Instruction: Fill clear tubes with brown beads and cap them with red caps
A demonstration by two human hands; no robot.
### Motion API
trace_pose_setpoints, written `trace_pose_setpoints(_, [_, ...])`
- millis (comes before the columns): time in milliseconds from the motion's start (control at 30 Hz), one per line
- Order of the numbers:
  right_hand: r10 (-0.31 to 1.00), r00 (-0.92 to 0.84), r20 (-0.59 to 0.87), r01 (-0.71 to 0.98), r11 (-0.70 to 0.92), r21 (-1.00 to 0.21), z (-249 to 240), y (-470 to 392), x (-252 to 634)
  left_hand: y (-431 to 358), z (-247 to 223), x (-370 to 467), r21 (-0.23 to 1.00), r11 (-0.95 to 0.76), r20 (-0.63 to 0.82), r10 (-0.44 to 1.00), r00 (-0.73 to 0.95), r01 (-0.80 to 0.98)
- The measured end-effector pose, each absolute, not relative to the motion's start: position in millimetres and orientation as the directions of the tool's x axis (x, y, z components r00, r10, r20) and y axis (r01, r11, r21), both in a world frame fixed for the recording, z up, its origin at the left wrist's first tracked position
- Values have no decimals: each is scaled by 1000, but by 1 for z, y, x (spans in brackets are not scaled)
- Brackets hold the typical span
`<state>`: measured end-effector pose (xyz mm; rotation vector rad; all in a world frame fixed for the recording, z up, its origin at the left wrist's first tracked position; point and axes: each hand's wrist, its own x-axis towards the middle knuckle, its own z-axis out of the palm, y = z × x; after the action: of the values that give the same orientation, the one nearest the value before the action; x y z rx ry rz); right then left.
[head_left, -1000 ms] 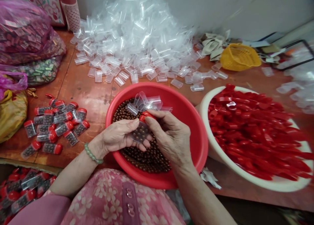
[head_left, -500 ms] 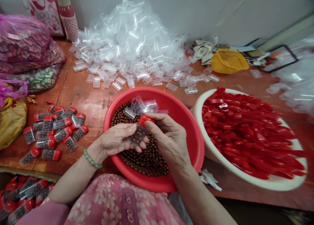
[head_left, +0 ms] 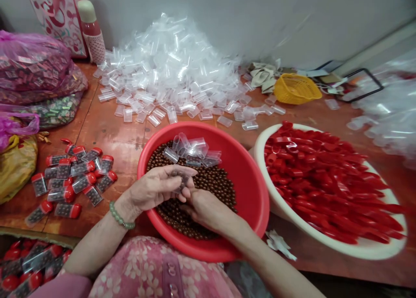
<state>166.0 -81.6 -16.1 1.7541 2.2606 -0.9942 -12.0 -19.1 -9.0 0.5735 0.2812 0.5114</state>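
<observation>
My left hand (head_left: 159, 185) is closed around a clear plastic tube (head_left: 181, 176) with dark beads showing inside, held over a red basin (head_left: 256, 220). Just below and right of it, my right hand (head_left: 204, 209) is low over the brown beads (head_left: 214, 185). Its fingers are curled down and partly hidden, so what they hold cannot be made out. The two hands meet near the tube's lower end. Several empty clear tubes (head_left: 191, 146) lie on the beads at the basin's far side.
Right of the basin stands a white tub (head_left: 260, 155) heaped with red caps (head_left: 318, 181). A large pile of clear tubes (head_left: 175, 63) lies against the wall. Red-capped filled tubes (head_left: 84, 181) lie at left, with more in a box (head_left: 68, 240) below. A yellow basket (head_left: 297, 90) sits behind.
My right hand has moved from the tube's upper end, where it held a red cap, down to the beads. That cap no longer shows. My left hand still holds the tube, turned somewhat.
</observation>
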Motion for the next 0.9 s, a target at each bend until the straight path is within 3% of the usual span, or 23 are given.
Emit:
trace_pose_setpoints(200, [796,-348,-495,927,213,-310,-23,-86,156,-25,-3,-10,780,550,-126,607,784,-300])
trace_pose_setpoints(367, [775,-350,-526,933,239,-267,-22,-83,155,-14,6,-7,837,490,-171,656,735,-242])
trace_pose_setpoints(500, [792,-354,-497,930,242,-277,-15,-80,160,-8,8,-6,838,511,-198,614,764,-193])
trace_pose_setpoints(600, [851,-321,-414,902,142,-408,-5,-78,173,-8,7,-7,813,535,-194,620,760,-229])
trace_pose_setpoints(700, [947,-236,-217,725,23,-689,9,-77,187,-8,7,-7,817,533,-197,617,762,-221])
trace_pose_setpoints(800, [996,-84,41,520,79,-851,28,-75,190,-9,6,-5,874,454,-184,637,749,-172])
trace_pose_setpoints(900, [964,12,265,461,230,-857,47,-69,180,-10,6,-3,891,422,-150,624,767,-169])
